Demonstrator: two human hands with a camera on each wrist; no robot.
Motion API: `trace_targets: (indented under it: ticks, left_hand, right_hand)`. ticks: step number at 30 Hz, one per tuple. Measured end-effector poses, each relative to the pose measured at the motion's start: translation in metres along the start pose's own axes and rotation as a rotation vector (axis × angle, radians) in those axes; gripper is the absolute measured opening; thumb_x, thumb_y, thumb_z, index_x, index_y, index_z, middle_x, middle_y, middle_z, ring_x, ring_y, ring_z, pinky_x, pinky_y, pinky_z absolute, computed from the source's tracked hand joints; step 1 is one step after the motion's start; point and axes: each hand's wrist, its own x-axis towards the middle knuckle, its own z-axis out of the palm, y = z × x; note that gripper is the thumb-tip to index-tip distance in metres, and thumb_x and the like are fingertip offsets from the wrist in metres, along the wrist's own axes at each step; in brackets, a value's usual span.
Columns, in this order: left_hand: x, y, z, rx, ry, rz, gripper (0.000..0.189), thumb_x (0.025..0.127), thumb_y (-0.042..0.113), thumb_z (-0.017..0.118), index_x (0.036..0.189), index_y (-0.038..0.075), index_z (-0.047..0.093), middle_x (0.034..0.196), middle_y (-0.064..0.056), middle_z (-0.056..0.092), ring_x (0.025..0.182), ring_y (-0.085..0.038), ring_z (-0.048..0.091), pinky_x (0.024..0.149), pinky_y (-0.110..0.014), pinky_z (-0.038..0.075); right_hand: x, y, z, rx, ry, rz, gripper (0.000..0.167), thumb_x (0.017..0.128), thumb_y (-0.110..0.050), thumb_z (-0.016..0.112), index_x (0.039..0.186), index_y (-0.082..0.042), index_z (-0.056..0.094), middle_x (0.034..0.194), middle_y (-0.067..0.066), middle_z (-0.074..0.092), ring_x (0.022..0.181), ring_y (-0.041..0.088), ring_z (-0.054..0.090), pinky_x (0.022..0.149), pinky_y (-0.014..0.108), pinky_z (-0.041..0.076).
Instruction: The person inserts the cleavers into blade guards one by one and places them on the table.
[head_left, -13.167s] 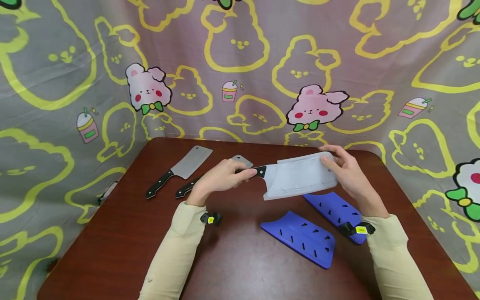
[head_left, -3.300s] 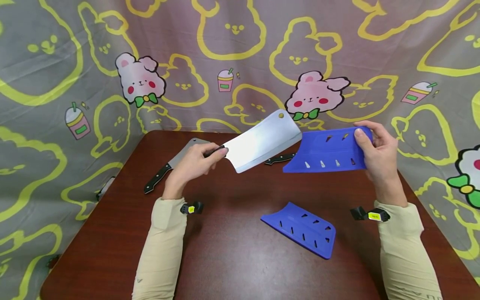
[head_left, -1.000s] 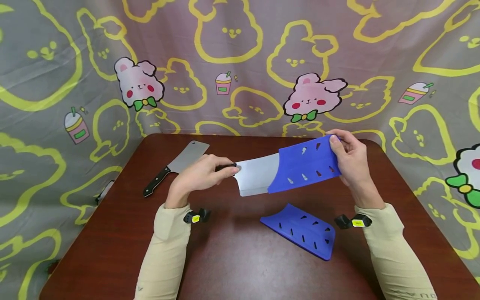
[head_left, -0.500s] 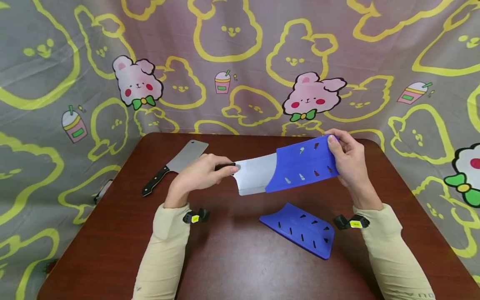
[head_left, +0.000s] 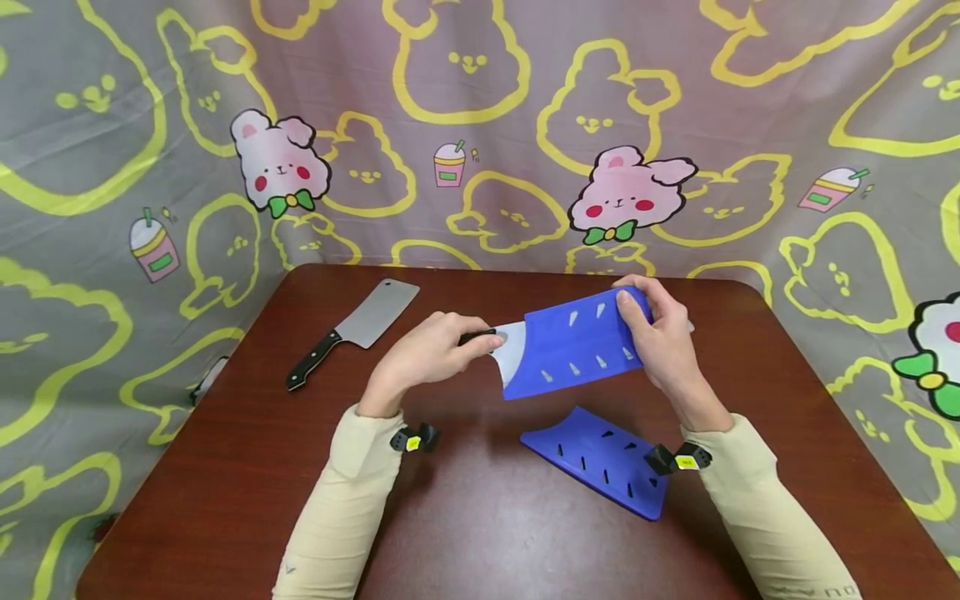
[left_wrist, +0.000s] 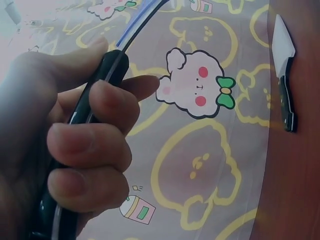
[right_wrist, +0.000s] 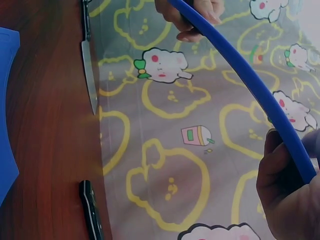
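Note:
In the head view my left hand (head_left: 435,358) grips the black handle of a cleaver (head_left: 510,346). Its fingers wrap round that handle (left_wrist: 107,72) in the left wrist view. A blue slotted blade sheath (head_left: 570,346) covers most of the blade, leaving a short stretch of bare metal by the handle. At the sheath's far end my right hand (head_left: 663,337) pinches it, thumb on the near face. Both are held above the table. A second blue sheath (head_left: 592,462) lies on the table below them.
Another cleaver (head_left: 375,312) lies bare at the table's left rear. A further knife handle (right_wrist: 91,210) shows in the right wrist view, largely hidden behind my right hand in the head view. A patterned curtain (head_left: 510,125) surrounds the brown table (head_left: 480,533).
Over the last second the sheath has slid leftward, farther over the blade, and my hands have drawn closer. Earlier I held a cleaver in a whitish translucent cover; the blue sheath was picked up since.

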Motion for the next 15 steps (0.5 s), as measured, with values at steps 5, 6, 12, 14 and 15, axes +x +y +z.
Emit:
trace_targets:
  ticks: [5, 6, 12, 14, 15]
  left_hand:
    - [0.0014, 0.0023, 0.0017, 0.013, 0.034, 0.018, 0.027, 0.1, 0.039, 0.055, 0.087, 0.02, 0.069, 0.061, 0.01, 0.043, 0.057, -0.006, 0.042, 0.06, -0.026, 0.039]
    - [0.0015, 0.0026, 0.0017, 0.015, 0.037, 0.018, 0.026, 0.1, 0.038, 0.055, 0.088, 0.019, 0.069, 0.062, 0.01, 0.043, 0.057, -0.007, 0.042, 0.06, -0.026, 0.039]
    - [0.0015, 0.0027, -0.0001, 0.006, 0.031, 0.007, 0.024, 0.1, 0.037, 0.056, 0.093, 0.02, 0.071, 0.062, 0.009, 0.047, 0.056, -0.007, 0.044, 0.062, -0.027, 0.041]
    - [0.0027, 0.0016, -0.0001, -0.003, 0.024, 0.0, 0.025, 0.1, 0.038, 0.055, 0.093, 0.019, 0.071, 0.061, 0.008, 0.047, 0.054, -0.007, 0.044, 0.061, -0.027, 0.041]
    - [0.0033, 0.0009, 0.0, -0.013, 0.019, -0.006, 0.025, 0.1, 0.038, 0.055, 0.093, 0.02, 0.071, 0.06, 0.008, 0.049, 0.053, -0.006, 0.046, 0.062, -0.028, 0.042]
  right_hand:
    - [-0.0005, -0.0022, -0.0021, -0.089, -0.007, -0.002, 0.028, 0.1, -0.024, 0.057, 0.122, -0.007, 0.055, 0.088, -0.004, 0.061, 0.063, 0.009, 0.065, 0.051, 0.027, 0.055]
    - [-0.0006, -0.0026, -0.0019, -0.092, -0.007, -0.005, 0.026, 0.1, -0.024, 0.057, 0.122, -0.009, 0.056, 0.089, -0.004, 0.061, 0.064, 0.009, 0.065, 0.051, 0.027, 0.055]
    - [-0.0015, -0.0045, 0.0062, -0.062, -0.035, -0.017, 0.024, 0.1, -0.021, 0.057, 0.121, -0.01, 0.056, 0.089, 0.0, 0.058, 0.065, 0.011, 0.064, 0.052, 0.028, 0.055]
    - [-0.0014, -0.0055, 0.007, -0.076, -0.029, -0.029, 0.025, 0.1, -0.022, 0.057, 0.121, -0.009, 0.056, 0.089, 0.0, 0.058, 0.065, 0.01, 0.064, 0.052, 0.027, 0.055]
    - [-0.0011, -0.0058, 0.0067, -0.08, -0.031, -0.027, 0.025, 0.1, -0.022, 0.057, 0.121, -0.009, 0.055, 0.09, 0.001, 0.058, 0.066, 0.011, 0.064, 0.053, 0.027, 0.055]
